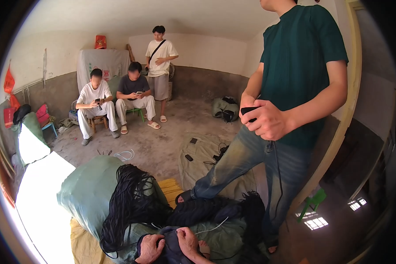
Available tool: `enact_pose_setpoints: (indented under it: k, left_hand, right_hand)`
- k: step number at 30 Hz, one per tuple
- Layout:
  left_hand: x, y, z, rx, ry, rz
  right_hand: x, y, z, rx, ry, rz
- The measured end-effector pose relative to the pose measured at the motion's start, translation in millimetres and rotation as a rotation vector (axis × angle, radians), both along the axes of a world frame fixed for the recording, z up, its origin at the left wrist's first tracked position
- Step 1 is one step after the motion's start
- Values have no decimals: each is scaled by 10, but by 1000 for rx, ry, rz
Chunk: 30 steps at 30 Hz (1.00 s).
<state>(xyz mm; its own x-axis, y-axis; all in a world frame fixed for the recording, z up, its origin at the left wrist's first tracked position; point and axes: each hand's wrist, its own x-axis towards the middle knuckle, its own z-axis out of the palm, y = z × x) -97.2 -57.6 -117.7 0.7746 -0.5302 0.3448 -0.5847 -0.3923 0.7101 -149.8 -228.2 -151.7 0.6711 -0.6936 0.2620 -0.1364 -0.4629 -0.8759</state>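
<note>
At the bottom edge, my left hand [150,247] and my right hand [187,240] both press into a dark blue-grey cloth bundle [170,246] with fingers curled on it. A thin white cord [211,228] runs from beside my right hand to the right. Just above the hands lies a thick hank of black strands [130,198], draped over a large pale green sack [90,187]. More black strands [233,209] spread to the right.
A person in a dark green shirt and jeans [290,92] stands close on the right, holding a small black device [249,111]. Two people sit on stools [114,101] at the back, a third stands behind. Yellow cloth [171,187], a green bag [225,108] and a wooden post [339,132] are around.
</note>
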Motion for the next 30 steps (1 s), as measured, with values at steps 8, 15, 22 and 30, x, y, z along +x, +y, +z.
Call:
enact_pose_setpoints:
  k: [8, 15, 22, 30]
  left_hand:
    - [27, -7, 17, 17, -34, 10]
    - [101, 3, -59, -40, -47, -19]
    - [93, 25, -114, -37, -46, -20]
    - [115, 19, -103, -14, -17, -14]
  right_hand:
    - [32, -44, 20, 64, 37, 22]
    - [67, -162, 8, 86, 110, 64]
    - [128, -461, 25, 223, 56, 119]
    - [217, -555, 204, 95, 89, 121]
